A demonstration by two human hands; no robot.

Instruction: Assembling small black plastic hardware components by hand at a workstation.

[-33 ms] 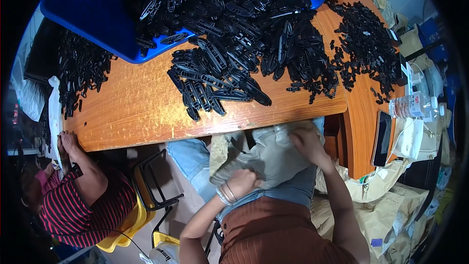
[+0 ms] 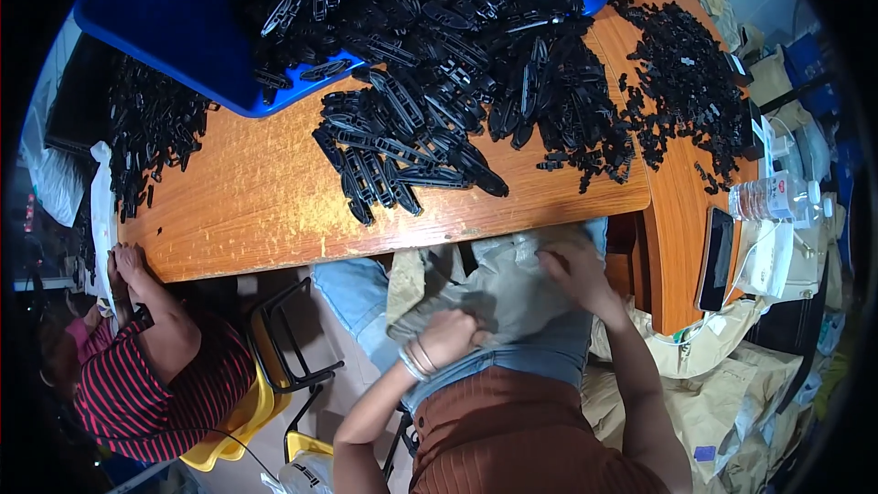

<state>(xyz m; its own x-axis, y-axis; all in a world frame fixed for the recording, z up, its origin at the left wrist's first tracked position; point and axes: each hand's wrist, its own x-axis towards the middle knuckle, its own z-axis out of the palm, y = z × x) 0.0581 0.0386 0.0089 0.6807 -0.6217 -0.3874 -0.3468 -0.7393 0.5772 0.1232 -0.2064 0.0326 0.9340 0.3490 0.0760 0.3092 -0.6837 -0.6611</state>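
One head camera here looks from close above the surface (image 2: 247,192). It faces down, its wide fisheye catching the wearer's shirt (image 2: 512,421).

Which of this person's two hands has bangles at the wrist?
The left hand, at the grey material's near edge; the right hand, farther up the material, has a bare wrist.

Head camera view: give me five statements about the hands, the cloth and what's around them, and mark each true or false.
1. The grey cloth lies over the wearer's lap. True.
2. Both of the wearer's hands are in the blue bin. False: the left hand and right hand are at the cloth.
3. Black plastic parts lie heaped at the blue bin. True.
4. The phone is at the wearer's left. False: the phone is at the right.
5. The left wrist wears bracelets. True.
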